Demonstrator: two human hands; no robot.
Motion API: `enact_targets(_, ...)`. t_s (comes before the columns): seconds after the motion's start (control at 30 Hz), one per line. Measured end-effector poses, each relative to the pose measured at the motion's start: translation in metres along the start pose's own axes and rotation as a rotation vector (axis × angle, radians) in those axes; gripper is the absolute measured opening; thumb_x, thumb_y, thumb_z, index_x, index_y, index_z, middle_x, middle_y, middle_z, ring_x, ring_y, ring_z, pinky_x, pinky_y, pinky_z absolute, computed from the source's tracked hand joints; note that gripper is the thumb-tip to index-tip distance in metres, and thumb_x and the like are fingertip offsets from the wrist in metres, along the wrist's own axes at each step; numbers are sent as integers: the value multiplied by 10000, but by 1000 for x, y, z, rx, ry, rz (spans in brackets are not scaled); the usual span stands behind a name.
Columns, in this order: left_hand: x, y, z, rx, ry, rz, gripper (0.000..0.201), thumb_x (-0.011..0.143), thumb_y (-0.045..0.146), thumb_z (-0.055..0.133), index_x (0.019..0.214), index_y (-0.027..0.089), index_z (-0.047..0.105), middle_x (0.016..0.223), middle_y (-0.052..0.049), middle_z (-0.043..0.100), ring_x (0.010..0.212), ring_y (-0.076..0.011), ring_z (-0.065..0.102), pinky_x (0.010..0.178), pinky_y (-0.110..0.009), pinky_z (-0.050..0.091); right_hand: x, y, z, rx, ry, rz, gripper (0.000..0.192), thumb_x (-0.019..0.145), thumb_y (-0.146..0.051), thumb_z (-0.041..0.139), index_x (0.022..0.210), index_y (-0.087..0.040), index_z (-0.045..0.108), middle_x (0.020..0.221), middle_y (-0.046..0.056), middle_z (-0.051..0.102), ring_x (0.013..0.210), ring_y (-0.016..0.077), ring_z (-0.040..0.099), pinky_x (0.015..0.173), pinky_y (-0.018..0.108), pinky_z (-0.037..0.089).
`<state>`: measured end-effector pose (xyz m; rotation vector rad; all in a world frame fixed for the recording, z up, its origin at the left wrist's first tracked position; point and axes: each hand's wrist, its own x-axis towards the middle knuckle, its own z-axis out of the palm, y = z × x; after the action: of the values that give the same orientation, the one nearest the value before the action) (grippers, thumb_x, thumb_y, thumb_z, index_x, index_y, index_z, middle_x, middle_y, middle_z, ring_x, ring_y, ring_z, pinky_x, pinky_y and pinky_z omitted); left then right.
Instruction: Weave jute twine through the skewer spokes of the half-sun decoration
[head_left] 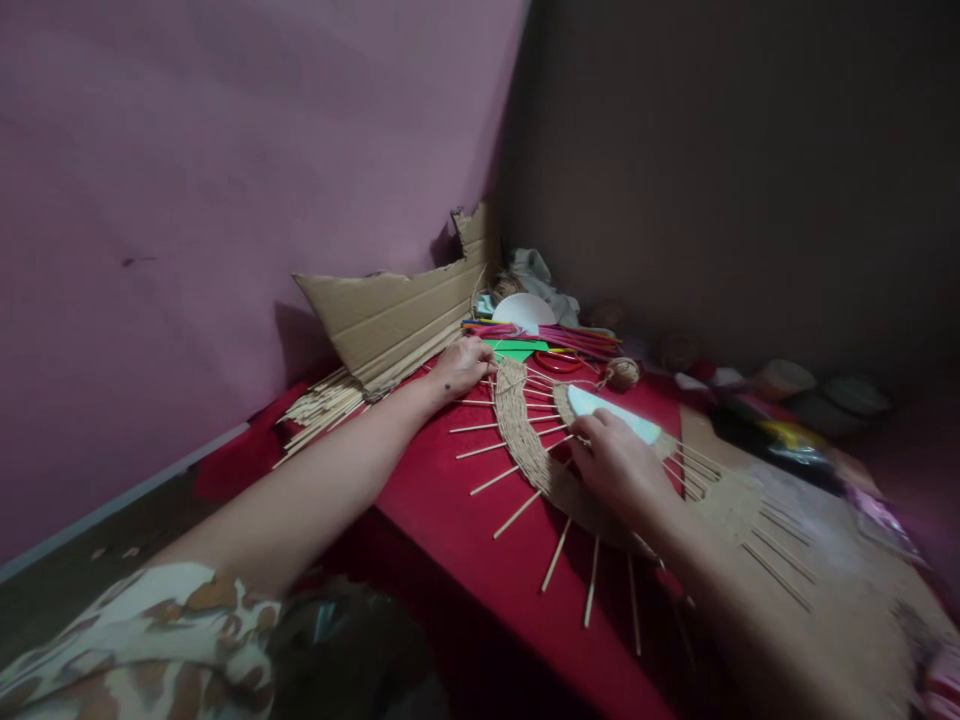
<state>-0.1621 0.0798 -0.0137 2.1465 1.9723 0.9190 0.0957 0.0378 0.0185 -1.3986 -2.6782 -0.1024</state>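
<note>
On the red worktop [465, 520] in front of you lies a half-woven twine mat [525, 430], a curved band of tan cord with thin wooden sticks [517, 513] fanning out from it like spokes. This mat is the landmark for everything else.

Your left hand [466, 366] rests on the mat's far edge, fingers curled down onto the outermost sticks; the grip looks pressed rather than closed around anything, likely pinning the work so it does not slide. Your right hand [613, 462] lies on the mat's inner side, fingertips bent against the cord where a stick meets the weave. Whether that grip pinches a strand cannot be told, since the fingers hide it. Just beyond those fingertips, touching the mat's inner curve, is a pale blue-white paper shape [611, 410].

Left of the mat, a bundle of spare sticks [322, 405] lies near the worktop's edge, within reach of your left arm. Behind the bundle a torn cardboard sheet [397, 315] leans against the pink wall [225, 200]. Beyond the mat sit a ball of twine [621, 373], a green sheet [517, 347], coloured strips [570, 338] and a white dome-like object [523, 309]. Right of the mat, blurred clutter lies further along the worktop.
</note>
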Motion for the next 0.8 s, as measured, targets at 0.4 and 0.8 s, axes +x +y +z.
enact_targets(0.4,-8,2,-6,109,-50,120,201,801,221,518,833,163,708,865,-80,726,838,-199,639,802,-293,449,-26,17,3,24,-9,115,249,873,-210,484,1061,-132,627,1045,112,603,978,263,502,849,352,375)
enact_targets(0.8,-27,16,-28,89,-139,143,230,817,329,528,788,174,695,667,-23,669,595,-123,546,591,-221,383,-29,25,13,112,58,71,370,710,-66,479,1052,-131,604,1105,155,504,1037,290,415,848,372,382)
